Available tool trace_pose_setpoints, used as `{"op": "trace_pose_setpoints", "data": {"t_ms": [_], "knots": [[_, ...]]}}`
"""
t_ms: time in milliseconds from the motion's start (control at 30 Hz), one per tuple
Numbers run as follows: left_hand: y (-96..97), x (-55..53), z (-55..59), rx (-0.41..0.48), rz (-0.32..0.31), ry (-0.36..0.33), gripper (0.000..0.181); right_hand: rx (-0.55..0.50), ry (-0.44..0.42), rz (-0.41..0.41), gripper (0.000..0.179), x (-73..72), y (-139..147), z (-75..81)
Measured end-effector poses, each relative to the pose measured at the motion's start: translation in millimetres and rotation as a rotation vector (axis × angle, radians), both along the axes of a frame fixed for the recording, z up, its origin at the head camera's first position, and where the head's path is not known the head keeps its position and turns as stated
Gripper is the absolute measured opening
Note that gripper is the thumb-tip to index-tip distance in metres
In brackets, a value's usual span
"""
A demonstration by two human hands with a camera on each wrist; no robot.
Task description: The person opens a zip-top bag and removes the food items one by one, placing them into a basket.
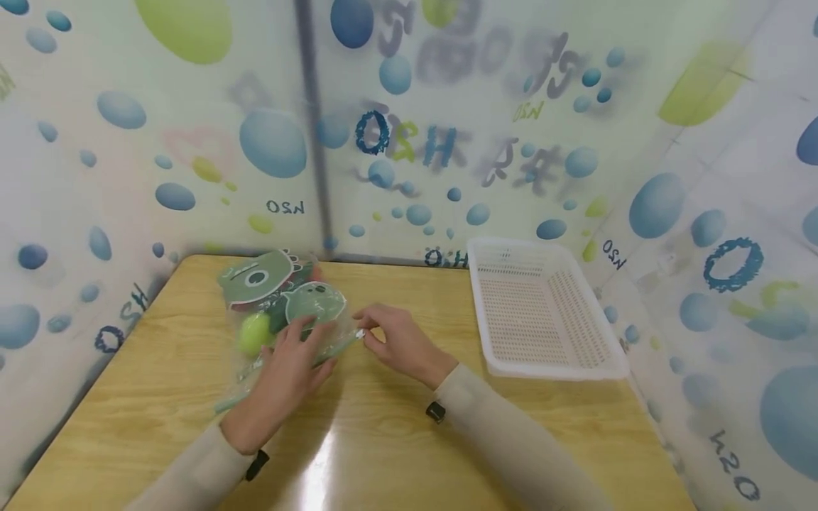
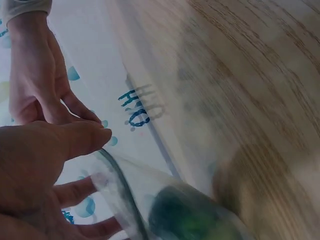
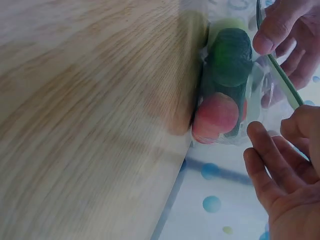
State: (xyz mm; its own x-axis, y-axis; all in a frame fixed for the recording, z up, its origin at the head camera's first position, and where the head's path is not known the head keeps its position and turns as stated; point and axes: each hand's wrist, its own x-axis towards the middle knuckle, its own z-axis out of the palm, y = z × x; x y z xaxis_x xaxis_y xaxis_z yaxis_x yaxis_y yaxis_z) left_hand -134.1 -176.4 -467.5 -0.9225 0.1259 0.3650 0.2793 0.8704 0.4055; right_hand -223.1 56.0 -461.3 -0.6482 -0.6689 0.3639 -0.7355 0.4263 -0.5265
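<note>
A clear zip bag [image 1: 316, 304] with green cartoon dinosaur faces lies on the left of the table. Through its plastic show a bright green round item [image 1: 255, 333], a dark green long item [image 3: 231, 57] and a pinkish-red round item [image 3: 217, 115]. My left hand [image 1: 289, 372] holds the bag near its green zip strip [image 3: 284, 80], thumb on one side and fingers on the other. At the strip's right end, my right hand [image 1: 404, 345] pinches the small zip slider [image 1: 361, 333] between thumb and index finger.
A white plastic basket [image 1: 556, 372] with perforated walls stands at the table's right. The wooden table [image 1: 383, 447] meets a back wall [image 1: 396, 191] printed with blue and green drops. Side walls rise on the left and right.
</note>
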Motion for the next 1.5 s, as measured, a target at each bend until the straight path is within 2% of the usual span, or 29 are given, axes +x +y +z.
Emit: {"op": "trace_pose_setpoints", "data": {"t_ms": [133,233,433,733,800,867,967,1100,1200,1300,1500], "knots": [[6.0,-4.9,2.3,0.035,-0.087,-0.015,0.059,-0.037,0.047,-0.005,0.021,7.4,16,2.6],[12.0,-9.9,2.6,0.049,-0.149,0.005,0.059,-0.06,0.089,-0.025,0.018,14.5,28,5.1],[24.3,-18.4,3.8,0.077,-0.25,0.032,0.057,-0.095,0.112,-0.077,0.011,26.9,49,8.6],[40.7,-30.2,5.7,0.039,-0.386,0.03,0.055,-0.086,0.21,-0.107,0.017,40.6,78,15.4],[43.5,-29.0,7.4,0.032,-0.39,0.035,0.054,-0.077,0.225,-0.093,0.018,40.9,81,16.4],[46.3,-26.6,9.9,0.033,-0.386,0.069,0.053,-0.069,0.228,-0.075,0.017,40.6,83,17.2],[51.7,-22.8,14.9,0.041,-0.381,0.16,0.052,-0.063,0.224,-0.061,0.016,40.2,85,17.8],[58.1,-18.4,22.7,0.087,-0.405,0.304,0.046,-0.073,0.205,-0.053,0.011,41.5,82,18.3],[61.9,-15.2,27.4,0.118,-0.425,0.365,0.036,-0.085,0.178,-0.047,0.01,43.2,79,18.9],[64.1,-11.6,29.7,0.119,-0.42,0.374,0.027,-0.094,0.156,-0.045,0.01,44.4,75,19.3],[64.0,-5.7,31.9,0.101,-0.392,0.329,0.019,-0.102,0.16,-0.045,0.008,46.0,70,22.1]]}}
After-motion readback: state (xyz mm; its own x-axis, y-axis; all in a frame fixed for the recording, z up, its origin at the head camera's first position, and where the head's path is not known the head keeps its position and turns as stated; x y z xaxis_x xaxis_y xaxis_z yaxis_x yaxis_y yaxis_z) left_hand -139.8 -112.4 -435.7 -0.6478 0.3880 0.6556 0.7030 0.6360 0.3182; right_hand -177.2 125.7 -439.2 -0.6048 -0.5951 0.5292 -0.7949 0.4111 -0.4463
